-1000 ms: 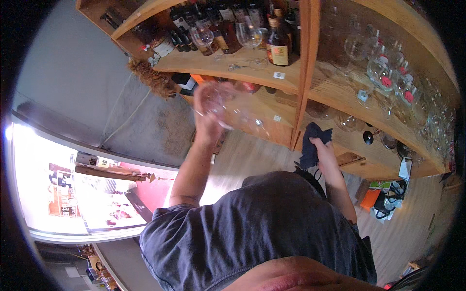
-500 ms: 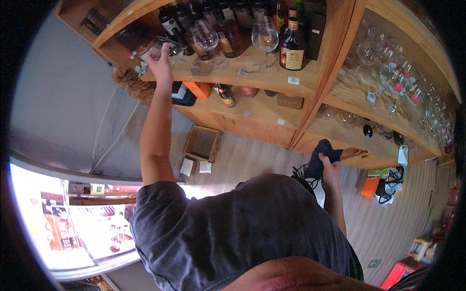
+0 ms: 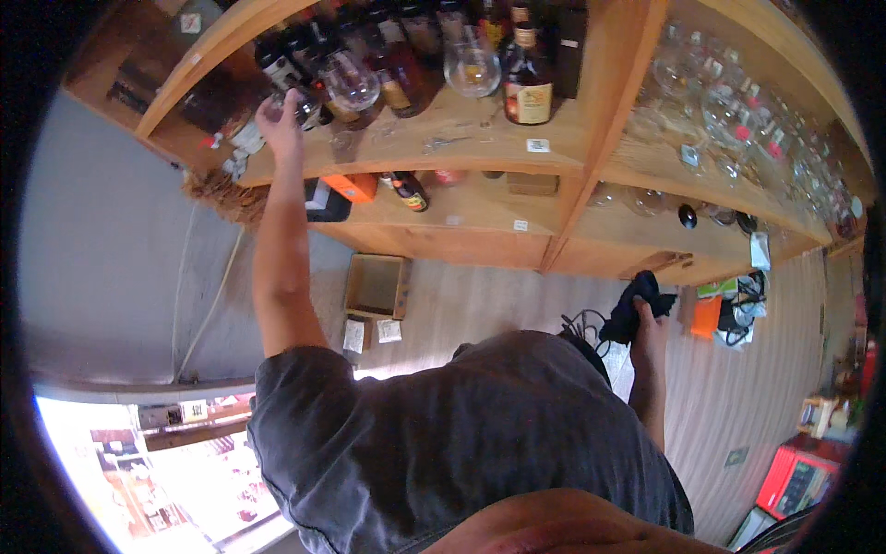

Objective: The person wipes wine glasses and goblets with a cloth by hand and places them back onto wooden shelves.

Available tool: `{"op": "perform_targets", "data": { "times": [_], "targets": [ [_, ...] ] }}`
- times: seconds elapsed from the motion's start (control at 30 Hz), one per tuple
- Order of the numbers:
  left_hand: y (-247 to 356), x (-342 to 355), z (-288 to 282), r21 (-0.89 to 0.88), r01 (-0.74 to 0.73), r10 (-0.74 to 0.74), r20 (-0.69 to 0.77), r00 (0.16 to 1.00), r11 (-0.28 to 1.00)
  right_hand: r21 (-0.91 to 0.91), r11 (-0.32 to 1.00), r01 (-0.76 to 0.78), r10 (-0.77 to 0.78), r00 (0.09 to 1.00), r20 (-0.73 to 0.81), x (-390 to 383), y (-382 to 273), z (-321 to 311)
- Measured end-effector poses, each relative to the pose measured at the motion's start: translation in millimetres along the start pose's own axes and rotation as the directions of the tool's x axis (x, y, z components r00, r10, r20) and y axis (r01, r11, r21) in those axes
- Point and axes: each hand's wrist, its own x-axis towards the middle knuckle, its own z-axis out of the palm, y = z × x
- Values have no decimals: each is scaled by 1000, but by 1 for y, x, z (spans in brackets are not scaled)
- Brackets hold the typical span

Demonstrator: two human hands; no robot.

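My left hand (image 3: 283, 129) is raised to the left end of the wooden shelf (image 3: 369, 157), thumb and fingers curled around a clear stemmed glass (image 3: 305, 109) that the hand partly hides. Just right of it stands a second stemmed glass (image 3: 353, 81) with a round bowl, and farther right another one (image 3: 472, 66). Dark bottles line the back behind them. Low on the right, my right hand (image 3: 650, 331) is closed on a bunched black cloth (image 3: 635, 305), held away from the shelves.
An amber bottle (image 3: 529, 90) stands near the shelf's right end. Many glasses (image 3: 738, 120) crowd the right-hand cabinet. Below are an orange box (image 3: 350, 187) and a dark bottle (image 3: 406, 191). An open wooden box (image 3: 377, 284) and several bags (image 3: 729, 312) sit on the floor.
The view has shifted, so the shelf and bottles sit farther left and higher. My left hand stays at the glass on the shelf's left end. The right hand still holds the cloth.
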Motion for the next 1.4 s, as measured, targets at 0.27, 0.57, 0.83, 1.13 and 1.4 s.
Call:
{"op": "perform_targets", "data": {
  "times": [0.27, 0.57, 0.83, 1.13, 1.4],
  "targets": [
    [11, -8, -8, 10, 1, -2, 66, 998, 1000, -14, 1000, -10, 10, 999, 53, 1, -17, 12],
    [8, -3, -7, 108, 61, -55, -55, 997, 992, -7, 1000, 2, -1, 996, 93, 19, -24, -5],
    [8, 6, -9, 305, 20, 2, -74, 997, 952, -115, 993, -21, 16, 999, -52, 23, -49, -46],
    [27, -10, -8, 437, 209, -168, -131, 977, 875, -27, 1000, 7, -8, 1000, -3, 51, -53, -78],
    [130, -261, 92, -78, -196, 194, -39, 980, 977, 7, 999, -34, 34, 999, 21, 63, -68, -91]
  ]
}}
